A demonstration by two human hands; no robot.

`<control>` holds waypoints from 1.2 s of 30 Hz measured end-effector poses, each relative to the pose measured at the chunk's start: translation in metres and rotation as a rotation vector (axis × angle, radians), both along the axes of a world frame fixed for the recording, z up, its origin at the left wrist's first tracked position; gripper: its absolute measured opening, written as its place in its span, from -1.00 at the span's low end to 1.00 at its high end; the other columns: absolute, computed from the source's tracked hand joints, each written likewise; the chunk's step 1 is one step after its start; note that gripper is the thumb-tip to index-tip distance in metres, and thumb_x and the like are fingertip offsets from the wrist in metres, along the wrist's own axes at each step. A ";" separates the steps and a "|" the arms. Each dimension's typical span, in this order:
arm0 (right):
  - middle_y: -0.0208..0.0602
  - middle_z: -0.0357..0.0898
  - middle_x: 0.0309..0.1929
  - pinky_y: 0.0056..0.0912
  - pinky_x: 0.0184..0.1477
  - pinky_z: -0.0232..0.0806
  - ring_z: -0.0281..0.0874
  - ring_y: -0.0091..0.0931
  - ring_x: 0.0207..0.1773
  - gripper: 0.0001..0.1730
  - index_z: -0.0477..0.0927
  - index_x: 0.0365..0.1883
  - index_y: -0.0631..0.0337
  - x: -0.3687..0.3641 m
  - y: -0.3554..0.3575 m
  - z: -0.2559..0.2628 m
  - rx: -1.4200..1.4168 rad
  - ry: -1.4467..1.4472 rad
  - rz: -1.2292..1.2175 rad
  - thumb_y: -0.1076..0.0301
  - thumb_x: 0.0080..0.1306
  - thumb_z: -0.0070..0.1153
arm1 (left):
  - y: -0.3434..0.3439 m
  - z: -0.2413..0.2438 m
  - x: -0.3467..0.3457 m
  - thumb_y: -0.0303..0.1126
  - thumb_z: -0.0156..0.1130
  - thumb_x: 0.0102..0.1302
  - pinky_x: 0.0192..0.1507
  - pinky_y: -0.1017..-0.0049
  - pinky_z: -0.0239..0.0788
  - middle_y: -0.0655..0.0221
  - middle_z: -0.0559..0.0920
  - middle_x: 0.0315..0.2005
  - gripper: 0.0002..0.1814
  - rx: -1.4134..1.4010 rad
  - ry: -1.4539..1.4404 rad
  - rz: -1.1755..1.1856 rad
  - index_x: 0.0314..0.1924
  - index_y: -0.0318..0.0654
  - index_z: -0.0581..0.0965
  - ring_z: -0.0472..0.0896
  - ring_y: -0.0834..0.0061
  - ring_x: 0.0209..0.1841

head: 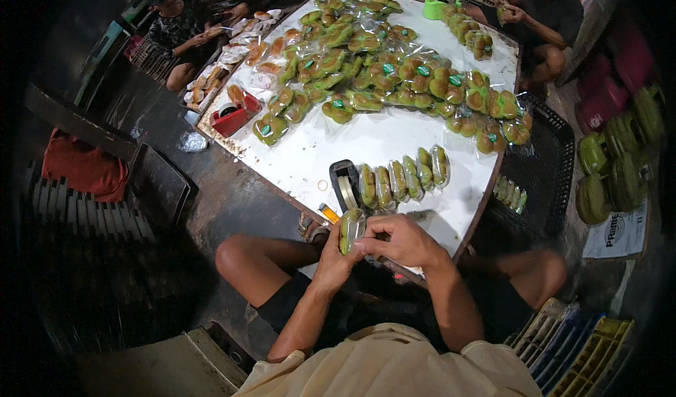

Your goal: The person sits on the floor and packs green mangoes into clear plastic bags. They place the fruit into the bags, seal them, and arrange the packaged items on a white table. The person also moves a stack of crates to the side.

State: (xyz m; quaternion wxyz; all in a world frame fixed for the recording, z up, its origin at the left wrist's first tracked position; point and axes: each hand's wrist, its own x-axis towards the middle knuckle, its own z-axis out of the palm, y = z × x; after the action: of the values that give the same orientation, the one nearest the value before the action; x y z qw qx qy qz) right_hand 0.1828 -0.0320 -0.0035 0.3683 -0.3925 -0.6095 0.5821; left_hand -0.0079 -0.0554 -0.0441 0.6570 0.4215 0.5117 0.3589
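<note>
My left hand (338, 259) grips a green-and-brown bread roll in clear plastic wrap (349, 232), held upright just off the near edge of the white table (311, 159). On the right side of that package, my right hand (404, 241) has its thumb and index finger pinched at the plastic. Whether a bit of tape sits between those fingertips is too small to tell. Right beyond my hands stands a black tape dispenser (346, 185). A row of several wrapped green rolls (397, 180) stands beside it. An orange-and-black cutter or lighter (328, 213) lies left of the package.
Wrapped green buns (364, 69) are heaped across the table's far half. A red tape dispenser (236, 114) sits at the left edge, a green one (434, 7) at the far side. A black crate (549, 159) adjoins the right edge. Two people (179, 37) work at the far corners.
</note>
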 end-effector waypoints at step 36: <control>0.09 0.42 0.04 0.10 0.18 0.20 0.38 -0.01 0.12 -0.25 0.38 0.13 0.30 0.120 0.057 -0.133 0.106 -0.568 -1.036 -0.04 0.19 0.40 | 0.375 -0.136 0.082 -0.37 0.40 0.26 -0.32 0.43 0.47 0.25 0.61 -0.32 -0.71 0.286 0.323 0.501 -0.13 -0.32 0.50 0.59 0.38 -0.36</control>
State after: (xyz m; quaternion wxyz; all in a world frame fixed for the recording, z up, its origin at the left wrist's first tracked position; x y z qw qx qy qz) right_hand 0.3026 0.0253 -0.1367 0.4459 -0.7604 -0.4416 0.1674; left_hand 0.0738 0.3196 -0.1806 0.3930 0.4219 0.6415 0.5060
